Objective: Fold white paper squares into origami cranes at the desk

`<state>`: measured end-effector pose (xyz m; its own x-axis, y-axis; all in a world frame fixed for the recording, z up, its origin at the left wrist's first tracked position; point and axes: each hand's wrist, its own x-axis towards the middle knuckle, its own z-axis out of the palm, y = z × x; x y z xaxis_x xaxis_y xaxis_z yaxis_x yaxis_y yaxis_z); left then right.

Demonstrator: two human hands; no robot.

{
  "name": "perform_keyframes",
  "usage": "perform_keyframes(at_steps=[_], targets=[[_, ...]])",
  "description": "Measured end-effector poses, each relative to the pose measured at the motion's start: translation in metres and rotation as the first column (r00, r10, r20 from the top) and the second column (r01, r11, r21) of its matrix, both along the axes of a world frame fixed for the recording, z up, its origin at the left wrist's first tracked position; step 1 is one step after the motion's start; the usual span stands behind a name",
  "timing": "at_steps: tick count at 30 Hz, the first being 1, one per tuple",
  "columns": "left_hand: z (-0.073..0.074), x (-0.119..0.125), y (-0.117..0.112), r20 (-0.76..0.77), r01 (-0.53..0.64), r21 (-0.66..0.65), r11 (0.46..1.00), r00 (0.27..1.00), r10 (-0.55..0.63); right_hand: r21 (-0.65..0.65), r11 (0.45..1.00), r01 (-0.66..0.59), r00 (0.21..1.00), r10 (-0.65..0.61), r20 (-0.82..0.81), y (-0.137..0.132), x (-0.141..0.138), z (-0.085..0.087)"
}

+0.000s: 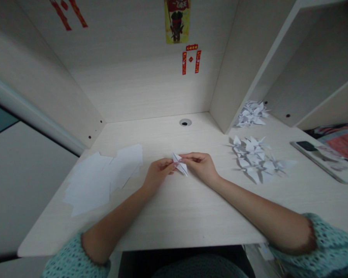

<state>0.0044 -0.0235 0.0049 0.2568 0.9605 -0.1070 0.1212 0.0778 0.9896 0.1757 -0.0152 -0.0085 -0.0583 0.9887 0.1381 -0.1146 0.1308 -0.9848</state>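
A small folded white paper piece (179, 163) is held just above the pale wooden desk (191, 208) at its middle. My left hand (158, 172) pinches its left side with closed fingers. My right hand (200, 164) grips its right side, fingers curled over the top edge. Both forearms reach in from the bottom, in teal knitted sleeves.
Loose white paper sheets (101, 179) lie to the left. A heap of folded paper cranes (256, 158) sits to the right, with another heap (252, 114) in the shelf corner behind. A phone (324, 160) lies at far right. A cable hole (185, 122) is at the back.
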Motion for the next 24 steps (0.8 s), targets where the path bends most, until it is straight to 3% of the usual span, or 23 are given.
perform_keyframes(at_steps=[8,17,20,24], targets=[[-0.0079,-0.0009,0.0011,0.014,-0.009,0.055,0.998,1.0,0.008,0.242,0.97,-0.01,0.977,-0.041,0.208,0.0015,0.003,-0.0075],[0.0002,0.0009,0.0001,-0.055,-0.058,0.03,0.998,0.997,0.06,0.37,0.923,-0.109,0.944,-0.021,0.33,-0.0017,0.0027,-0.0041],[0.0,-0.0002,-0.0001,-0.055,-0.085,0.062,0.994,0.995,0.088,0.31,0.947,-0.079,0.953,-0.02,0.304,-0.0032,0.0005,-0.0062],[0.0004,-0.0014,-0.0003,-0.009,-0.112,0.083,0.99,0.994,0.113,0.077,0.996,-0.033,0.977,0.016,0.21,-0.0033,-0.0016,-0.0079]])
